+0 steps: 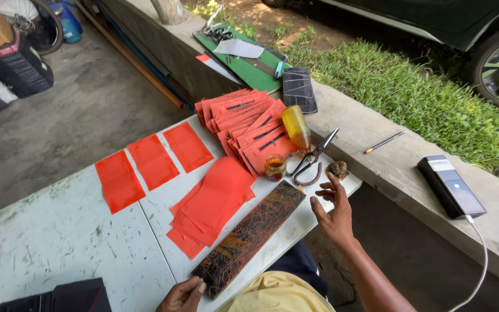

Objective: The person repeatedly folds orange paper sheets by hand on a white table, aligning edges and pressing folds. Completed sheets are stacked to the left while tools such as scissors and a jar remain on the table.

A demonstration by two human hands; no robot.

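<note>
Lying between both hands (left (183, 296), right (333, 211)): a dark board (249, 237).

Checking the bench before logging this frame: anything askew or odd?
Mostly orderly. The amber bottle lies tilted on the fanned stack of red sheets rather than standing. The dark scored board sits diagonally, one end at the table's near edge under the left hand. No spill visible.

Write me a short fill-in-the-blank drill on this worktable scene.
1. The left hand touches the near end of the long dark ____.
2. The right hand hovers open near the ____.
3. Three single sheets lie in a row; their colour is ____.

Missing words: board; scissors; red
</note>
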